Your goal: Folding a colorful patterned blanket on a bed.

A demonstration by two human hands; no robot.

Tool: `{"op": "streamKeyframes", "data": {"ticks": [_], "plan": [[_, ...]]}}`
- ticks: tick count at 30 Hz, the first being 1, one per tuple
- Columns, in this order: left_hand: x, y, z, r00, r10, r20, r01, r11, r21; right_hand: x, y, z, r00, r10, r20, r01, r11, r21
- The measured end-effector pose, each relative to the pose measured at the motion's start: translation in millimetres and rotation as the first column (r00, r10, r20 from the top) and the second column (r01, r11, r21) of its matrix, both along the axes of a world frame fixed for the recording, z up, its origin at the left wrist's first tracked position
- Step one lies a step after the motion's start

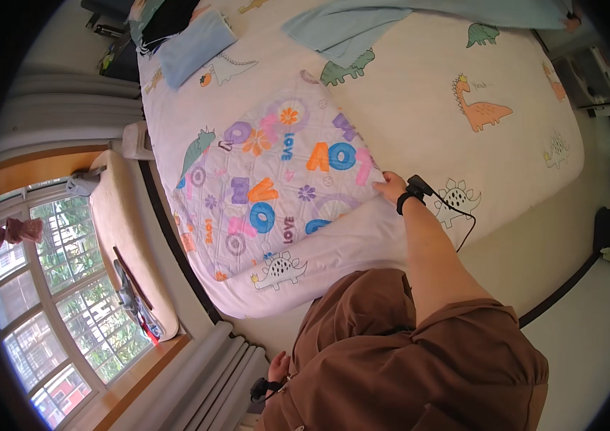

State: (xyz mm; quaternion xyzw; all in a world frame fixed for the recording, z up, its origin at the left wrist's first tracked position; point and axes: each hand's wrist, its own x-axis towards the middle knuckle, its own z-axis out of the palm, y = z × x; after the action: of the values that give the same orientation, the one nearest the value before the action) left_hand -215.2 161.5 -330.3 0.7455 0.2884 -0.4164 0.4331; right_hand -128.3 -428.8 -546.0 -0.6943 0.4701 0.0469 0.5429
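Note:
A pale lilac quilt (pixel 244 183) printed with colourful letters, flowers and rings lies spread on the bed, towards its left side. At the quilt's right edge, my right hand (pixel 391 188) is closed with the thumb and fingers pinching the border. A black band with a small cabled device circles that wrist. Low beside my brown clothing hangs my left hand (pixel 278 367), away from the bed and also wearing a black wristband. Its fingers are too small and partly hidden to read. Under the quilt is a cream bed sheet (pixel 420 122) with dinosaur prints.
Light blue cloth (pixel 348 32) lies across the far side, with what looks like another person's hand (pixel 572 23) at its right end. A folded blue cloth (pixel 197 47) sits at the far left. Left of the bed are a cushioned ledge (pixel 132 244), a window and grey curtains (pixel 201 384).

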Motion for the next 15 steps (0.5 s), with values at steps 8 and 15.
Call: {"op": "streamKeyframes", "data": {"ticks": [8,15], "plan": [[39,-65,29,0.985,-0.162,-0.053,0.168,0.973,0.157,-6,-1,-2,0.996,0.087,-0.028,-0.090,0.984,-0.153],[40,-67,33,0.982,-0.188,-0.030,0.191,0.967,0.169,-6,-4,-2,0.979,0.093,-0.180,-0.111,0.989,-0.097]]}}
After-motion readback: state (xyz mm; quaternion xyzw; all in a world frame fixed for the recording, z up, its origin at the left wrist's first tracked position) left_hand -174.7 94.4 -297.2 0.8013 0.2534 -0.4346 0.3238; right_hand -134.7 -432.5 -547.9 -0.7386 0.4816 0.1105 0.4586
